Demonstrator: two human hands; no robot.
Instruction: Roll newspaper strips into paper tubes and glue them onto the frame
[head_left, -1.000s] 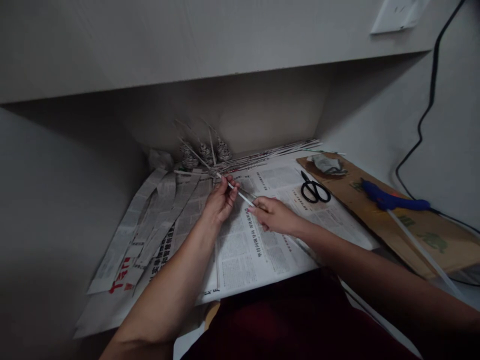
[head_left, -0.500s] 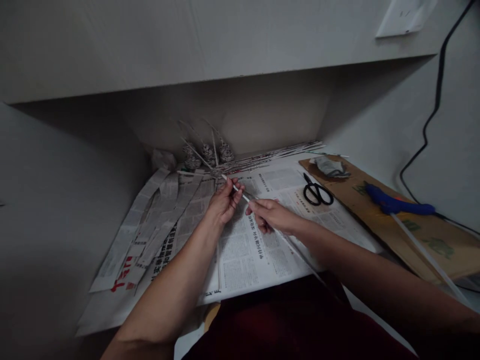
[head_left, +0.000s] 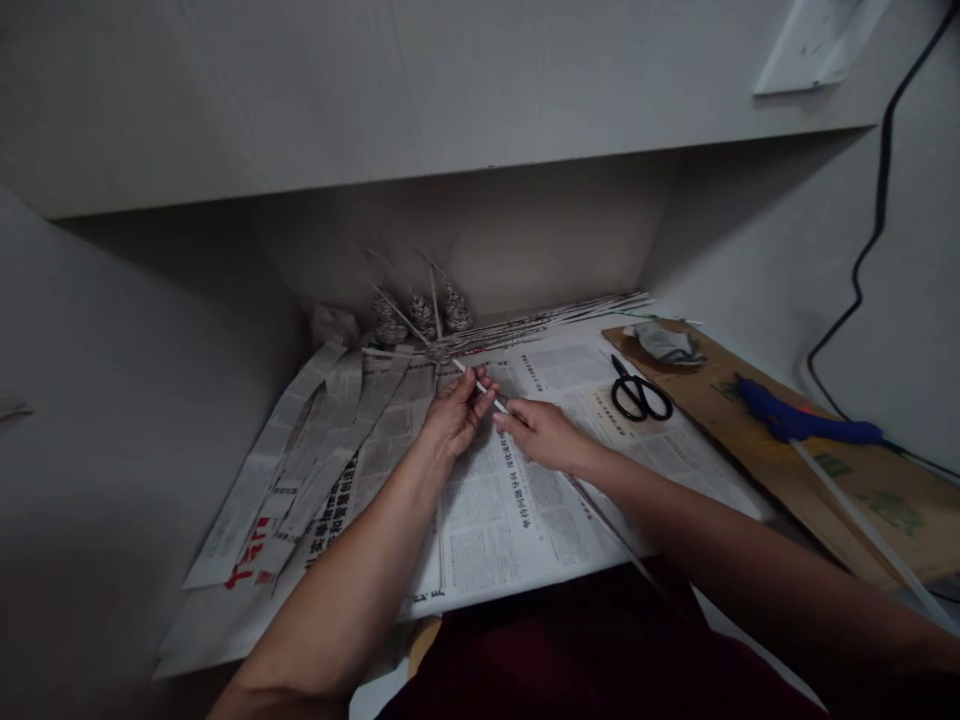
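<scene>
Both of my hands are over newspaper sheets spread on the table. My left hand is closed, its thumb and fingers pinching a thin white rolled paper tube. Just to the right, my right hand has its fingers curled round the same tube. The tube slants from the far left, through both hands, down toward my lap. Past the left fingertips, its upper end meets a small crossing of paper sticks; whether they are joined cannot be made out.
Woven paper pieces stand at the back beside a bundle of thin paper sticks. Cut newspaper strips lie left. To the right are black scissors, and a blue glue gun and crumpled cloth on cardboard.
The view has shifted slightly. My right fingers have rolled in closer around the tube, with the lower fingers now tucked under. My left hand keeps its pinch.
</scene>
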